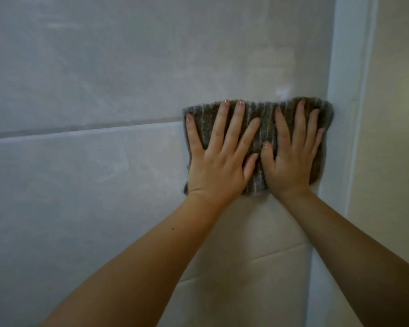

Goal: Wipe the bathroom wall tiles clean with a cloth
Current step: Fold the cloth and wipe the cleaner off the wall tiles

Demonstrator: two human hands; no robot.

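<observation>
A grey-brown striped cloth (266,114) lies flat against the pale grey wall tiles (80,79), close to the wall's right end. My left hand (219,159) presses on the cloth's left half with fingers straight and spread. On the right half my right hand (291,156) presses the same way, fingers pointing up. The two thumbs nearly meet in the middle of the cloth. Faint smears show on the tiles to the left.
A white vertical trim (342,114) runs down just right of the cloth, with a cream surface (397,114) beyond it. A horizontal grout line (80,128) crosses the wall at cloth height. More tiles continue below and to the left.
</observation>
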